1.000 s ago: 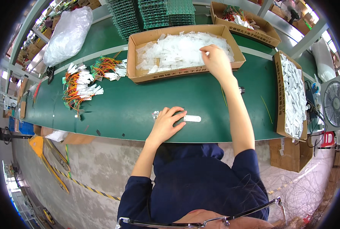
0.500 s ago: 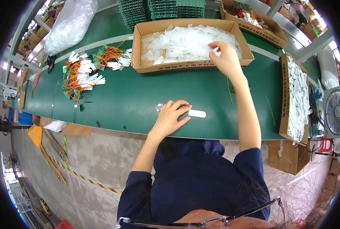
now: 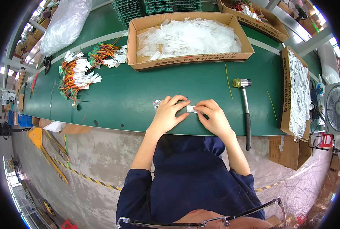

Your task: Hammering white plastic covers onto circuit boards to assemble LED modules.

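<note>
- Both hands meet at frame centre on the green desk (image 3: 139, 103). The right hand (image 3: 214, 118) pinches a small white strip (image 3: 191, 109) between thumb and fingertips, fingers curled in tight.
- The left hand (image 3: 170, 114) lies half open, fingers spread flat, tips pressing the strip's left end. So the strip sits right between the two hands, touching both.
- Looks like a fitting or folding step on that one piece. I'd guess what comes next needs a steady pinch and good alignment, since it's tiny.
- Just left of the left hand: a small white part (image 3: 156, 103) loose on the desk.
- Right of the hands: a hammer (image 3: 245, 107), handle toward the lower edge.
- Upper centre: a box (image 3: 189, 61) full of white strips.
- Upper left: orange wire bundles (image 3: 76, 74).
</note>
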